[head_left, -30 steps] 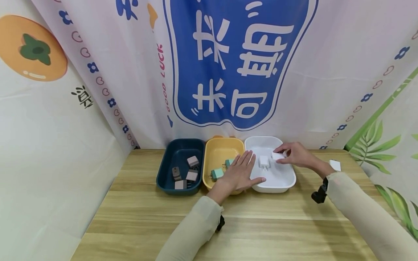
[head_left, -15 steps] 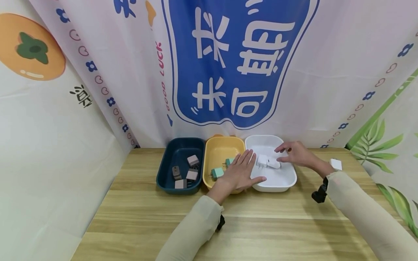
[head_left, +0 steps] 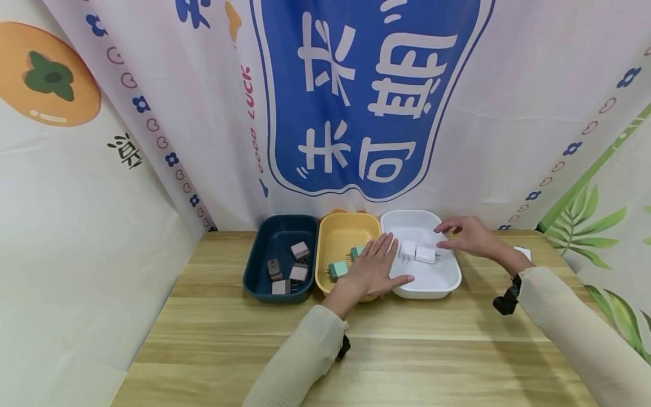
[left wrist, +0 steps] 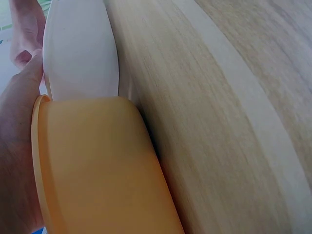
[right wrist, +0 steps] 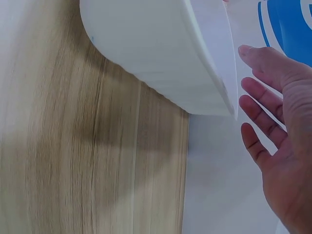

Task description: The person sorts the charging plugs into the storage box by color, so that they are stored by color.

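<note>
Two white chargers lie side by side in the white tray (head_left: 432, 282): one charger (head_left: 407, 249) on the left, another charger (head_left: 425, 255) with its prongs to the right. Over the tray's right rim hovers my right hand (head_left: 470, 236), fingers spread and loosely bent, holding nothing. My left hand (head_left: 373, 267) lies flat with straight fingers across the yellow tray (head_left: 346, 224) and the white tray's left rim. Green chargers (head_left: 338, 270) show in the yellow tray, partly hidden by that hand. In the left wrist view it rests along the yellow tray's rim (left wrist: 41, 161).
A dark blue tray (head_left: 280, 226) on the left holds several pinkish-brown chargers (head_left: 299, 273). Another white charger (head_left: 524, 252) sits on the wooden table (head_left: 407, 345) behind my right wrist, mostly hidden. A printed curtain (head_left: 508, 113) hangs behind the trays.
My right hand let go of a white charger, which now rests beside the other in the white tray. The hand then drew back to the right. My left hand stayed put.
</note>
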Available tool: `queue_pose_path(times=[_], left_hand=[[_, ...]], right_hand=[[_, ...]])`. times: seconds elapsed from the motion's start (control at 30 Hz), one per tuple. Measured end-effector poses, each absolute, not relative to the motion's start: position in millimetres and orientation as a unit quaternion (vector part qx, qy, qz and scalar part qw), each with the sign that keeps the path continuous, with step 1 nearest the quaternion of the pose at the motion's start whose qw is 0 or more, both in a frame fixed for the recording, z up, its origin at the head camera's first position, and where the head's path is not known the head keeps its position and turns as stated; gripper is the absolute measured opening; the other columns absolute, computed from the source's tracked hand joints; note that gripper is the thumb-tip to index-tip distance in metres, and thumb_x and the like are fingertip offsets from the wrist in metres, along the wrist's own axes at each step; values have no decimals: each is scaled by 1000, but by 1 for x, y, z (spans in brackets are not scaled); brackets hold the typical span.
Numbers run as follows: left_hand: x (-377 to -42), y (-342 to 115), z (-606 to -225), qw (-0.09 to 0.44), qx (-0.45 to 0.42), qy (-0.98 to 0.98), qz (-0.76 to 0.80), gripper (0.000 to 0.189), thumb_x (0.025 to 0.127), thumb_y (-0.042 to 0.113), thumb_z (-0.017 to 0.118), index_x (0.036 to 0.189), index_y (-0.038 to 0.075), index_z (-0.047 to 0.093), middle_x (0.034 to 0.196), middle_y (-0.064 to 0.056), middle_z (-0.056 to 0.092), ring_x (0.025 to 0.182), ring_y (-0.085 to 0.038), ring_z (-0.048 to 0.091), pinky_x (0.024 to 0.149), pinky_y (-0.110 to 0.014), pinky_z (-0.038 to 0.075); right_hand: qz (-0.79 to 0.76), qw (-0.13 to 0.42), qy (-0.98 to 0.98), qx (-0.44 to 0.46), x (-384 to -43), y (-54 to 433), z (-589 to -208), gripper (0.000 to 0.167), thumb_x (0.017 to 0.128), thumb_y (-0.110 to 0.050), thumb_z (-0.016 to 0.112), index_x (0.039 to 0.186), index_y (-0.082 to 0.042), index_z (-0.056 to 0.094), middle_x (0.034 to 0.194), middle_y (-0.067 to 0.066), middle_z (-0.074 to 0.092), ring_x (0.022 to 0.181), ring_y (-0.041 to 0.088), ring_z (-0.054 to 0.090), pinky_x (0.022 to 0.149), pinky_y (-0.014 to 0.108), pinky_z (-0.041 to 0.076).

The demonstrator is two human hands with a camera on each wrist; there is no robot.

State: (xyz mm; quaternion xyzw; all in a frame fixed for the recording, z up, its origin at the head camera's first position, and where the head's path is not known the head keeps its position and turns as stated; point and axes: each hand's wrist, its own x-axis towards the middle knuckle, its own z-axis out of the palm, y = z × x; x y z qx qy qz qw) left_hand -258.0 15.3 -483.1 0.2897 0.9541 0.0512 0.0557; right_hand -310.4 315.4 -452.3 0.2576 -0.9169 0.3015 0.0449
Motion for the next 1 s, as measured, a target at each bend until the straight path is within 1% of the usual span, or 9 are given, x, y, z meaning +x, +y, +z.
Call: queue_pose_path(times=[0.1, 0.27, 0.5, 0.57, 0.7, 0.77, 0.8, 0.83, 1.0], left_hand=[[-257, 15, -483, 54, 289, 955, 47, 102, 99, 83, 28, 172, 16, 4, 179, -1, -4, 165, -17, -5, 133, -39, 0], [-256, 14, -482, 53, 291, 954, 38, 101, 100, 83, 27, 172, 16, 4, 179, -2, -3, 165, -17, -5, 133, -38, 0], [-257, 14, -482, 49, 292, 955, 35, 101, 100, 83, 28, 172, 16, 4, 179, -2, -3, 165, -17, -5, 134, -39, 2], [-257, 14, -482, 50, 292, 954, 36, 101, 100, 82, 28, 172, 16, 4, 179, -2, -3, 165, -17, -5, 134, -39, 2], [-257, 14, -481, 51, 295, 953, 41, 100, 101, 82, 27, 172, 15, 4, 179, -2, -3, 165, -18, -5, 134, -39, 2], [-257, 13, -481, 52, 296, 953, 43, 100, 101, 82, 27, 172, 15, 3, 179, -3, -4, 165, -18, -5, 134, -39, 2], [-257, 13, -481, 53, 296, 953, 43, 100, 101, 82, 27, 172, 15, 3, 179, -3, -4, 165, -18, -5, 134, -39, 2], [-257, 13, -481, 52, 296, 953, 44, 100, 101, 82, 27, 172, 15, 3, 179, -3, -4, 165, -18, -5, 134, -39, 2], [-257, 13, -481, 51, 297, 953, 45, 101, 101, 82, 27, 172, 15, 4, 179, -3, -3, 165, -18, -5, 134, -39, 2]], right_hand=[[302, 44, -918, 255, -309, 320, -451, 34, 83, -12, 91, 111, 2, 79, 107, 19, 77, 95, 36, 71, 82, 43, 62], [298, 37, -923, 240, -303, 329, -448, 33, 85, -15, 90, 113, -1, 80, 108, 16, 78, 96, 33, 71, 84, 40, 60], [297, 51, -924, 236, -296, 339, -445, 32, 86, -13, 89, 114, -1, 79, 109, 14, 78, 98, 34, 71, 85, 51, 60], [298, 55, -923, 235, -294, 343, -444, 32, 86, -13, 89, 114, -1, 79, 109, 14, 78, 97, 34, 71, 84, 51, 61], [297, 47, -928, 221, -289, 350, -440, 35, 86, -16, 90, 116, -2, 79, 110, 13, 78, 99, 34, 71, 85, 41, 61], [297, 44, -929, 216, -287, 354, -440, 36, 86, -16, 90, 117, -1, 79, 111, 14, 78, 100, 34, 71, 84, 34, 60], [298, 45, -929, 216, -287, 356, -440, 35, 86, -15, 90, 117, -2, 79, 111, 14, 78, 99, 30, 71, 84, 30, 59], [298, 49, -928, 217, -286, 358, -441, 34, 86, -14, 90, 116, -2, 79, 110, 14, 79, 98, 25, 71, 83, 29, 59], [292, 65, -928, 222, -284, 368, -444, 30, 84, -10, 90, 112, -5, 81, 109, 14, 79, 92, -1, 65, 80, 27, 59]])
